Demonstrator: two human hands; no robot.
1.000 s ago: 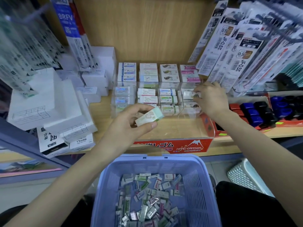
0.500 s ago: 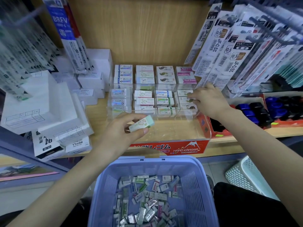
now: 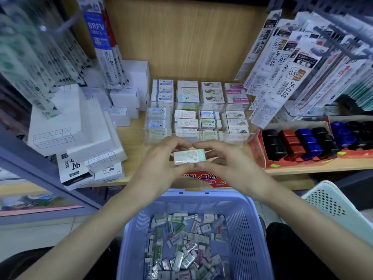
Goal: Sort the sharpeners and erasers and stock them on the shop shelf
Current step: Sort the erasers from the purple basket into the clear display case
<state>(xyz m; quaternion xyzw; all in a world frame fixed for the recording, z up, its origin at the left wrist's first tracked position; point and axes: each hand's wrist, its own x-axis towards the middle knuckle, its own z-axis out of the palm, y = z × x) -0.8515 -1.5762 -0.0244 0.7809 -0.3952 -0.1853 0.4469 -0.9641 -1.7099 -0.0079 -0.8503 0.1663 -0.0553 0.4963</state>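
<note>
Two hands: your left hand (image 3: 161,158) and right hand (image 3: 220,158) now meet in front of the shelf, both grips clamped on one eraser (image 3: 189,157), fingers at either end.
Change: a second ago only your left held it, while your right was up at the clear display case (image 3: 238,136); the right has come back to share the hold.
Meaning: you look to be turning or reading the eraser to pick its column; it is not yet stocked.
Eraser position: above the shelf edge, just in front of the case, touching nothing but your fingers.
Stock left: the blue basket (image 3: 137,229) below holds many loose erasers, so sorting is far from done.
Around: sharpeners (image 3: 298,142) sit in a red tray to the right, white refill boxes (image 3: 76,126) to the left.
In the way: hanging pen refill packs (image 3: 282,77) droop over the case's right side.
</note>
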